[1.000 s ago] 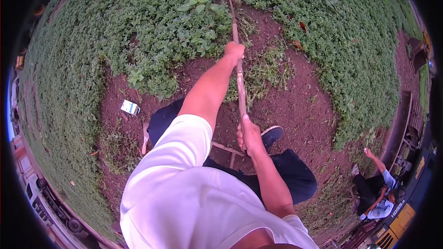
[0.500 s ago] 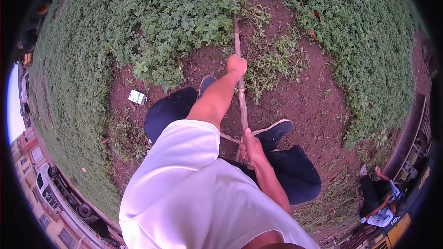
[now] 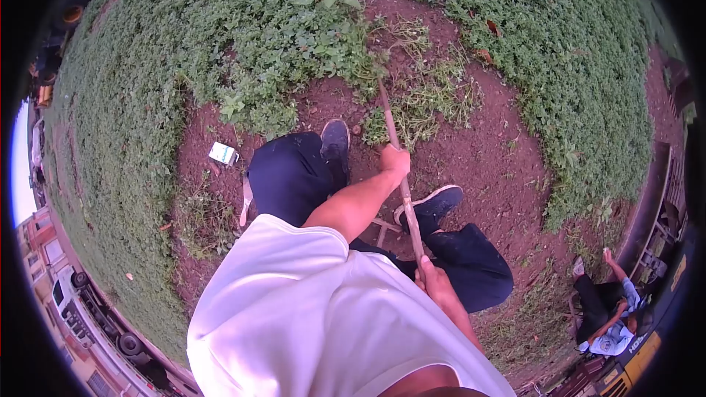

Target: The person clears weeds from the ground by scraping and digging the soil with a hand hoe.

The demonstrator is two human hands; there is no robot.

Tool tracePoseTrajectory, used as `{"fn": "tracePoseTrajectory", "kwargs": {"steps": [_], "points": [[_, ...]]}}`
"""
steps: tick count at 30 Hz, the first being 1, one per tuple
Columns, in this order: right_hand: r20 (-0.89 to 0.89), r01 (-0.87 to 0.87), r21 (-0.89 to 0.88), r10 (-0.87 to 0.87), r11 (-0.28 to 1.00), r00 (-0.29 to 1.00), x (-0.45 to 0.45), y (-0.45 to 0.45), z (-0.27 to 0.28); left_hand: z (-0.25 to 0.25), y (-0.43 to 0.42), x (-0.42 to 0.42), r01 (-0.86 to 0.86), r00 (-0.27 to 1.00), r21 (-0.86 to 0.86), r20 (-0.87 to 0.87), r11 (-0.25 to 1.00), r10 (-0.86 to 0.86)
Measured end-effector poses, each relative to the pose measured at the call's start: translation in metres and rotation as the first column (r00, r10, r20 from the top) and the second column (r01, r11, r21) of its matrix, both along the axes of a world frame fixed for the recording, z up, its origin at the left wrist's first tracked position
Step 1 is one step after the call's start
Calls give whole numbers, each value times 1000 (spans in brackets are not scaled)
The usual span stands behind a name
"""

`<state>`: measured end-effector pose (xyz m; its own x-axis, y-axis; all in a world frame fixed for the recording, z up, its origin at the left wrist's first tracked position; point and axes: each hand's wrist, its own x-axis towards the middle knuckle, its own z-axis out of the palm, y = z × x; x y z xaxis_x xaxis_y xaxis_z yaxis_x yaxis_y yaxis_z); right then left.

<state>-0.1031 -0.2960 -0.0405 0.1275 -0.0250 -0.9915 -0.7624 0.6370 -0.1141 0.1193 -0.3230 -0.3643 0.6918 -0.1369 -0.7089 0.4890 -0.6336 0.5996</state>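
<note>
Left hand: closed around the wooden handle (image 3: 390,119); this hand (image 3: 396,160) is the nearer one to the plants.
Right hand: closed around the same handle, close to the body (image 3: 434,279).
Handle axis: runs from the right hand forward and slightly left, through the left hand.
Far end: ahead of the left hand, a little to its left, by the green plants (image 3: 257,51) at the far edge of the soil (image 3: 500,154); its tip I cannot see.
Loose weeds (image 3: 445,95): just right of the handle.
</note>
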Motion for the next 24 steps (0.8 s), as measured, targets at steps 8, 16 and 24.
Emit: {"fn": "tracePoseTrajectory", "kwargs": {"steps": [8, 16, 24], "points": [[-3, -102, -225, 104, 969, 995, -50, 50, 8, 54, 33, -46, -26, 987, 38, -157, 999, 32], [141, 196, -159, -174, 968, 975, 78, 24, -39, 81, -56, 118, 189, 979, 31, 74, 981, -191], [144, 246, 137, -265, 960, 953, 116, 15, -69, 41, -29, 171, 234, 971, 191, 10, 953, -241]]}}
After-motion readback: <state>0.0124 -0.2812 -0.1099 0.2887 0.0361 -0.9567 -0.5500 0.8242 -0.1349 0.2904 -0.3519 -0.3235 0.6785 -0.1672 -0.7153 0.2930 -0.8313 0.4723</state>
